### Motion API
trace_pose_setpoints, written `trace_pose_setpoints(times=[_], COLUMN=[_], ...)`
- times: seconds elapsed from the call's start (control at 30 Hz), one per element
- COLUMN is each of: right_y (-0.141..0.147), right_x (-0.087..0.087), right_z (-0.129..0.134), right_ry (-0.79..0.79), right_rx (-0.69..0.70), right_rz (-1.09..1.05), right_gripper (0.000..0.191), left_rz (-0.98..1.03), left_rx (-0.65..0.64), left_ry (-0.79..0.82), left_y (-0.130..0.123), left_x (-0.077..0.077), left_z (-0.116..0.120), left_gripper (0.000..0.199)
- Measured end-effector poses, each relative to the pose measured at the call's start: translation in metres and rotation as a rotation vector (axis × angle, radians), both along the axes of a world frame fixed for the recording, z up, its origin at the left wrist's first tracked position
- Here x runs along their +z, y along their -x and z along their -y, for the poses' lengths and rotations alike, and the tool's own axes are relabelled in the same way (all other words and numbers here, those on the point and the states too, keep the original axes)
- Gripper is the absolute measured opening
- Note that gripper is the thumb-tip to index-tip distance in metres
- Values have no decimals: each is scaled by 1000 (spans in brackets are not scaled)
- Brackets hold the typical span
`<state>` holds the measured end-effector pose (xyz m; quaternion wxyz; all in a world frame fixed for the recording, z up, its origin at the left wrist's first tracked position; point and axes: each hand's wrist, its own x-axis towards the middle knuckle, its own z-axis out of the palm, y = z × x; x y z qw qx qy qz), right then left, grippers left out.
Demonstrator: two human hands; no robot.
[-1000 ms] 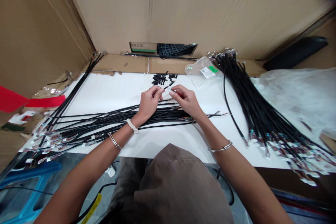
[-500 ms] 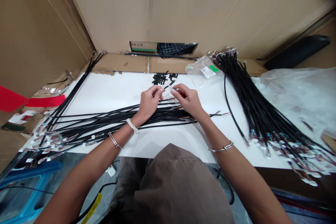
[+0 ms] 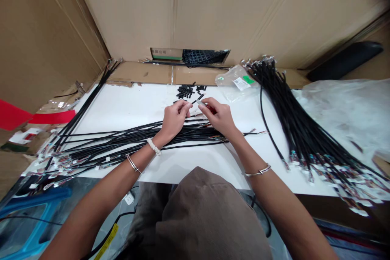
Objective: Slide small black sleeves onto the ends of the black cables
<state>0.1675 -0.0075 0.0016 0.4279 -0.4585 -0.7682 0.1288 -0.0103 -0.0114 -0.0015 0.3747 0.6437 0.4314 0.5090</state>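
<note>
My left hand (image 3: 174, 120) and my right hand (image 3: 217, 117) meet above the white table (image 3: 122, 107), their fingertips pinching a thin black piece with a pale tip (image 3: 198, 100). A small red item (image 3: 211, 109) shows under my right fingers, mostly hidden. A heap of short black sleeves (image 3: 185, 92) lies just beyond my hands. Beneath my wrists stretches a bundle of black cables (image 3: 128, 140) with multicoloured connector ends at the left. A larger black cable bundle (image 3: 304, 130) lies to the right.
A clear plastic bag with a label (image 3: 237, 84) lies behind the right bundle, and plastic sheeting (image 3: 344, 105) spreads at the right. Cardboard walls (image 3: 213, 12) rise behind the table. A blue plastic frame (image 3: 33, 203) sits below its near left edge.
My fingertips have drawn slightly closer together, and the thin black piece now slants up to the right between them. The cable bundles have not visibly moved.
</note>
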Motion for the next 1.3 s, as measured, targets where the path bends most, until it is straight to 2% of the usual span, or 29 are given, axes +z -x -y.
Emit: trace_pose_setpoints(times=[0.47, 1.3], right_y=[-2, -5], right_x=[0, 7], right_z=[0, 4], right_ry=[17, 148], right_rx=[33, 124], right_rz=[-75, -177], right_gripper=[22, 19], left_rz=[155, 149], left_rx=[-127, -138], left_ry=[46, -65], left_y=[0, 2], left_x=[0, -3], left_z=[-1, -5], left_gripper=[22, 23])
